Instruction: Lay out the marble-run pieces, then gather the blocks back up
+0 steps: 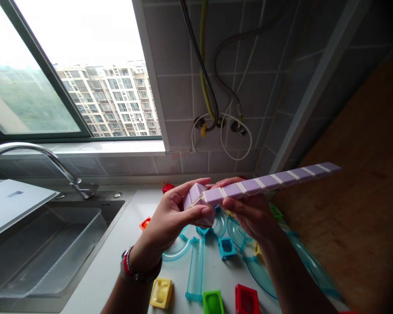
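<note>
A lilac and white snake puzzle (262,184) is held up in front of me with both hands. Its long straight run of wedges points to the right and slightly up, while its left end is folded into a short bent block. Around that bent end wraps my left hand (170,209), thumb along the front and fingers behind. My right hand (249,209) pinches the straight part close to the bend, with the thumb below and fingers behind it. Some of the fingers of both hands are hidden by the puzzle.
On the white counter (131,244) lie clear blue track pieces (194,270), a blue block (227,247), a yellow block (161,293), a green block (212,302) and a red block (246,299). A sink with a plastic bin (68,244) and a faucet (52,157) are at left. Hoses (203,65) hang on the wall.
</note>
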Demonstrator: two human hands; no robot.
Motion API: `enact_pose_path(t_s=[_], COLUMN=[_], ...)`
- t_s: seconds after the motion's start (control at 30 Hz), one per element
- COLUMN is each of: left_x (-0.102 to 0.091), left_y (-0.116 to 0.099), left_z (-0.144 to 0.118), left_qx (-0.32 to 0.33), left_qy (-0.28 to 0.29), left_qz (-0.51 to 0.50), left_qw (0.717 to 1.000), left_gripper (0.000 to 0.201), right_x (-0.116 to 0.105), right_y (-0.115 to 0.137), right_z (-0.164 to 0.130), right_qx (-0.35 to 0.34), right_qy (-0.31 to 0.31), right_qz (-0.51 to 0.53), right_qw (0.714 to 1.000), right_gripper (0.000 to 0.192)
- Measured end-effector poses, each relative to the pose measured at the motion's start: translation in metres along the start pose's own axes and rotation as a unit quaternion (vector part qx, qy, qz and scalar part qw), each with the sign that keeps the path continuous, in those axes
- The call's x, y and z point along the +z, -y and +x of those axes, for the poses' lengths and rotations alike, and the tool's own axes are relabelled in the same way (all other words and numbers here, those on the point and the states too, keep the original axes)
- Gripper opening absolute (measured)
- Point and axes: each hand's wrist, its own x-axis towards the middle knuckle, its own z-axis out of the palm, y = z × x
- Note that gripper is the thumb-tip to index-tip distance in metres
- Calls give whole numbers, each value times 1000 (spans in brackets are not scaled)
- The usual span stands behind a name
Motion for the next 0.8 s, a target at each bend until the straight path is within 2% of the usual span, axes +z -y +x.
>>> enact_pose_path(t_s=[0.13, 0.3, 0.4, 0.5, 0.63, 0.8], left_x=[-1, -2, -1, -3, -4, 1], left_y=[-1, -1, 0, 2, 1, -6], left_z=[-1, 0, 1, 2, 0, -8], left_qx=[-27, -53, -57, -49, -40, 14], left_qy=[44, 68, 62, 60, 67, 47], left_qz=[-28, -70, -70, -51, 23, 141], left_qw=[998, 994, 994, 996, 997, 989], left_gripper=[63, 55, 48, 47, 46, 51], right_x=[-11, -13, -9, -4, 0, 5], right_y=[3, 6, 5, 4, 3, 0], right_z=[3, 5, 3, 0, -2, 0], right_qx=[-78, -91, -80, -24, 26, 30], right_qy=[67, 108, 66, 11, -31, -63], right_qz=[-36, -34, -38, -26, -5, 0], right_qw=[994, 989, 994, 999, 999, 998], right_gripper=[33, 32, 29, 27, 31, 34])
